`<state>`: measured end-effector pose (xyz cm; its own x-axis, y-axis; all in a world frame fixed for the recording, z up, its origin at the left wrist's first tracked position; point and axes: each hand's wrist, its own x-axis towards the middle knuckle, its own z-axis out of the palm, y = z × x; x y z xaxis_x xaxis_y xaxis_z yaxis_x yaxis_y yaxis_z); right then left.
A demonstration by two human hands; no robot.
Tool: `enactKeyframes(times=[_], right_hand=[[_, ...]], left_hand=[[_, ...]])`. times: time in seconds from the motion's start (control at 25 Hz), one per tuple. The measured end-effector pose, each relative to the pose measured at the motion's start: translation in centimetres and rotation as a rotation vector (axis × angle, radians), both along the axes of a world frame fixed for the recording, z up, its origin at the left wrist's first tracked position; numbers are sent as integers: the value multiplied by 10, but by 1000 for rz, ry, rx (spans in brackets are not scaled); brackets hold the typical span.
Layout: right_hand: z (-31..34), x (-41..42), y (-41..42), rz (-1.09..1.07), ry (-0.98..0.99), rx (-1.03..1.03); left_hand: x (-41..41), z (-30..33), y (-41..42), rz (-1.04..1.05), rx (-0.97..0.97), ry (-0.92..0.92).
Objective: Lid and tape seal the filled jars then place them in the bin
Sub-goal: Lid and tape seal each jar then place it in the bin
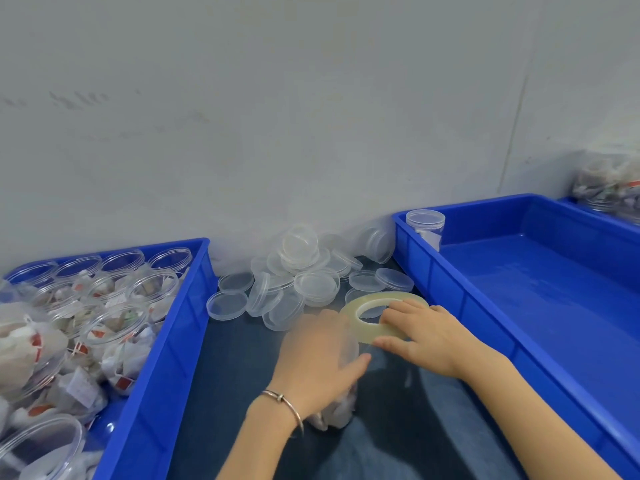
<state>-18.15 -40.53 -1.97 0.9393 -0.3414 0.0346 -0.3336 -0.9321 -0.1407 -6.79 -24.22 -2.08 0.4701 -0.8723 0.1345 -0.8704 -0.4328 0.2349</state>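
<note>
One lidded jar [425, 227] in right bin [491, 306].

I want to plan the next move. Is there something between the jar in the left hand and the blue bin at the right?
Nothing visible blocks it. The jar stands left of the bin; only the bin's near wall must be cleared. The right hand holds the tape roll above that path.

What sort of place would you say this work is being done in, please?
Probably a small hand-packing station. A blue bin on the left is crowded with open jars of sachets, loose clear lids are piled by the wall, and the right hand holds a tape roll against a jar under the left hand.
</note>
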Motion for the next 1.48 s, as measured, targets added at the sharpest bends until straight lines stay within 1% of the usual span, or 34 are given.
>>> enactKeyframes(times=[0.08, 0.16, 0.24, 0.32, 0.4, 0.48, 0.56, 0.68, 0.8, 0.92, 1.2, 1.36, 1.48], right_hand=[[0, 3, 2, 18, 14, 45], [1, 6, 6, 22, 10, 35], [-1, 9, 13, 3, -35, -35], [-5, 12, 21, -28, -75, -94], [-10, 12, 27, -53, -79, -70], [-11, 11, 27, -56, -59, -11], [-10, 9, 27, -44, -45, 12], [-7, 9, 27, -38, -59, -9], [-6, 11, 30, -36, -79, -30], [-7, 14, 33, -37, -101, -41], [-7, 14, 33, -67, -83, -56], [-11, 14, 38, -123, -96, -62], [-13, 16, 44, -207, -129, -114]], left_hand=[[10, 8, 4, -83, 12, 35], [17, 13, 7, -113, 53, 80], [14, 14, 5, -59, 110, 110], [-2, 7, -3, 51, 116, 101], [-18, -4, -9, 165, 9, 22], [-24, -12, -12, 227, -148, -64], [-22, -16, -10, 224, -237, -112], [-18, -15, -8, 152, -346, -141], [-10, -16, -2, 109, -384, -122], [-4, -17, 3, 109, -414, -92], [-9, -16, -1, 109, -448, -126], [-14, -15, -7, 134, -473, -127], [-7, -17, -13, 165, -459, -102]])
